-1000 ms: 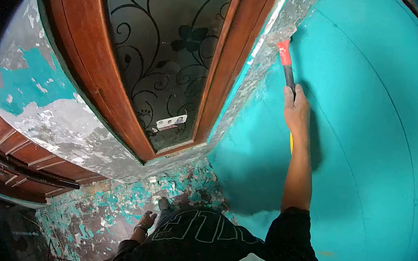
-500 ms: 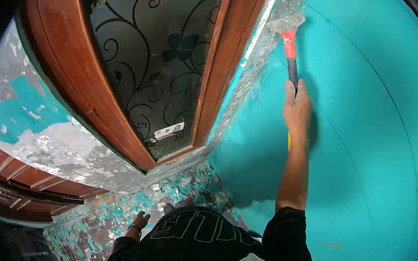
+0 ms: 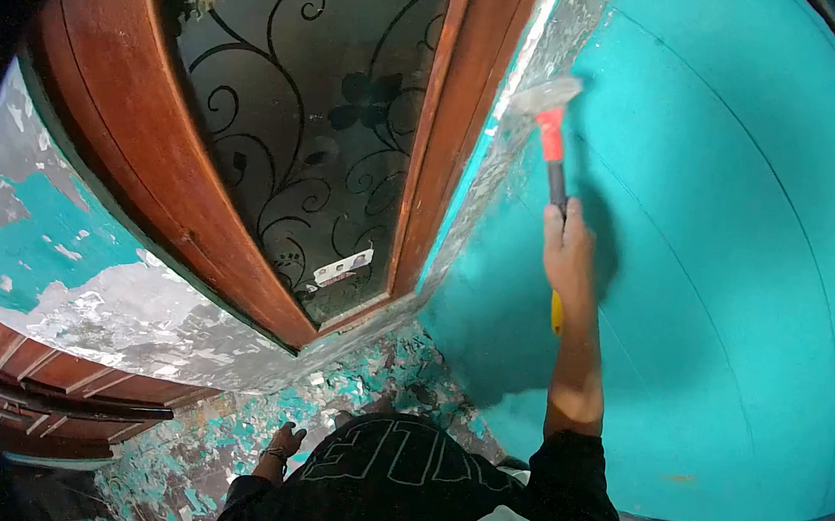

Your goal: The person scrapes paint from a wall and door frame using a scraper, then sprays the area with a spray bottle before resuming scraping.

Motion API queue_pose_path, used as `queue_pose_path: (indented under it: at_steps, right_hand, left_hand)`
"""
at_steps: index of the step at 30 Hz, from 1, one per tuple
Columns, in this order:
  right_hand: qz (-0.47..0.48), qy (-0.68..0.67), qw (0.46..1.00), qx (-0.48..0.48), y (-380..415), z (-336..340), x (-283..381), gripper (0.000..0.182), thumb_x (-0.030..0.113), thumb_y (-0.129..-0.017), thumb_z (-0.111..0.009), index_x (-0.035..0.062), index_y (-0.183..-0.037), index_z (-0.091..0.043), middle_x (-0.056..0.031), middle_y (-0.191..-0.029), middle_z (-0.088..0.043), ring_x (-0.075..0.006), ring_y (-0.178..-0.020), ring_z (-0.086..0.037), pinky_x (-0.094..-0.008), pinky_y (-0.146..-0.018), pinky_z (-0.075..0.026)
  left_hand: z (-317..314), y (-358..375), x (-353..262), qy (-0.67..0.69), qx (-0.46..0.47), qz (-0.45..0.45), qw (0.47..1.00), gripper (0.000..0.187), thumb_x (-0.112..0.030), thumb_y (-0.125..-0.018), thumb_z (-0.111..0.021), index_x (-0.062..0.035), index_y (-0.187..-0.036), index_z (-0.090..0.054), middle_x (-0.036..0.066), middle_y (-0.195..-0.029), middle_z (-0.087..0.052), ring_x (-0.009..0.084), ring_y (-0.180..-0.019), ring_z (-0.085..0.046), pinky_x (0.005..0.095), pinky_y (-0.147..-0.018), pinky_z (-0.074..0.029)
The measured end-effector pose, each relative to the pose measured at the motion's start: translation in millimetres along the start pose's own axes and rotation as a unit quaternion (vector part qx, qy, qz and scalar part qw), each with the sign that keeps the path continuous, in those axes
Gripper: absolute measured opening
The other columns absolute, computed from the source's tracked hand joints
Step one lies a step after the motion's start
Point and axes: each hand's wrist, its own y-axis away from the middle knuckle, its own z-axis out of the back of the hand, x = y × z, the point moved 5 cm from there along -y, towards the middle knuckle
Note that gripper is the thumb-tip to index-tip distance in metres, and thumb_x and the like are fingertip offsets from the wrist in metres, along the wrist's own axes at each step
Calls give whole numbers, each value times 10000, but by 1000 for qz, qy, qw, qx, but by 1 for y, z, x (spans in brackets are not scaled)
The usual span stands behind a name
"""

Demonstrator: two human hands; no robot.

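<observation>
My right hand [image 3: 569,253] is wrapped around the handle of a long-handled scraper [image 3: 551,138]. The tool has a wide grey blade, a red neck and a dark grip, and a yellow end shows below my wrist. Its blade, slightly blurred, lies against the turquoise wall [image 3: 696,287] at the edge of a bare grey strip [image 3: 480,181]. This strip runs beside the wooden door frame. Low at my side, away from the wall, my left hand [image 3: 285,441] hangs with its fingers loosely apart and nothing in it.
Paint flakes cover the floor [image 3: 187,459] around me. A glass panel [image 3: 280,127] with dark scroll patterns sits in the brown wooden frame [image 3: 170,166]. To the left is a partly peeled wall [image 3: 112,296], with brown slatted wood [image 3: 54,376] below it.
My right hand has moved down and slightly left, bringing the scraper's blade lower along the bare strip. My left hand stays almost in place.
</observation>
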Motion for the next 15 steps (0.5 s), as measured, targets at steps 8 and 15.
queue_pose_path:
  at_steps: [8,15]
  right_hand:
    - [33,98,994,-19,-27,29,30,298,284,-894,-447,-13,-908,-469,-267,-704,-556,-450,-685,-546,-513,-567,-409]
    - [35,253,967,15,-51,52,54,291,289,-890,-452,1,-875,-486,-248,-682,-574,-434,-661,-562,-522,-579,-437]
  left_hand:
    - [-2,-8,-14,38,-38,-36,998,591,-403,-797,-569,19,-1192,-445,286,-1109,-527,406,-1047,-509,453,-873,-416]
    - [-5,-21,6,-12,13,-42,999,597,-426,-797,-571,-6,-1200,-440,284,-1086,-541,416,-1039,-511,458,-862,-423]
